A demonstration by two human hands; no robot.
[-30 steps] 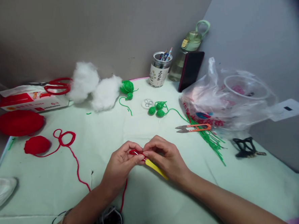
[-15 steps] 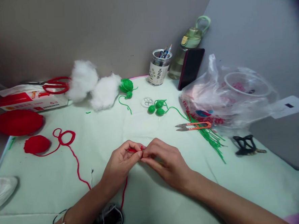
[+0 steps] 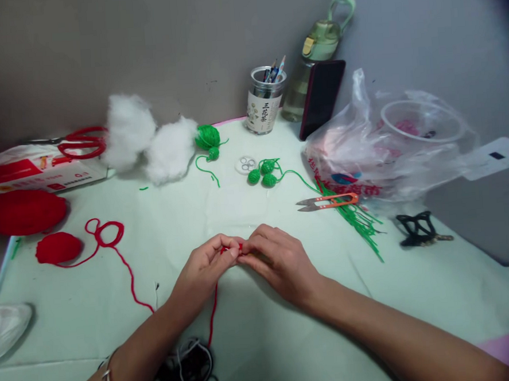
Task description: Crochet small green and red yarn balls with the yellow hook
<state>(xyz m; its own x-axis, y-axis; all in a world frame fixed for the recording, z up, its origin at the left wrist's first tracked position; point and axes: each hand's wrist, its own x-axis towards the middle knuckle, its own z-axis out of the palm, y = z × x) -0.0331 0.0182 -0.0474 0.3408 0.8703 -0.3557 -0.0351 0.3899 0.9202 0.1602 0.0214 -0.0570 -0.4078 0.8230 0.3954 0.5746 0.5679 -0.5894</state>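
Note:
Both hands meet over the middle of the table. My left hand (image 3: 209, 266) pinches a small piece of red yarn work (image 3: 226, 250) between thumb and fingers. Against its right edge, my right hand (image 3: 278, 261) has its fingers closed; what they hold is mostly hidden. A red strand (image 3: 214, 313) hangs below my left hand. Another red strand (image 3: 133, 278) runs from a loose coil (image 3: 110, 234) and a red yarn ball (image 3: 59, 247) on the left to under my left forearm.
Behind stand white stuffing (image 3: 170, 149), green crocheted balls (image 3: 269, 180), a pen jar (image 3: 264, 106) and a phone (image 3: 323, 99). Orange snips (image 3: 330, 201), green strands (image 3: 364, 230), a plastic bag (image 3: 381, 148) and a black clip (image 3: 418, 230) lie right. Dark yarn (image 3: 190, 367) sits near the front.
The view has shifted slightly. Both hands remain together, with the fingers slightly rearranged around the red yarn work.

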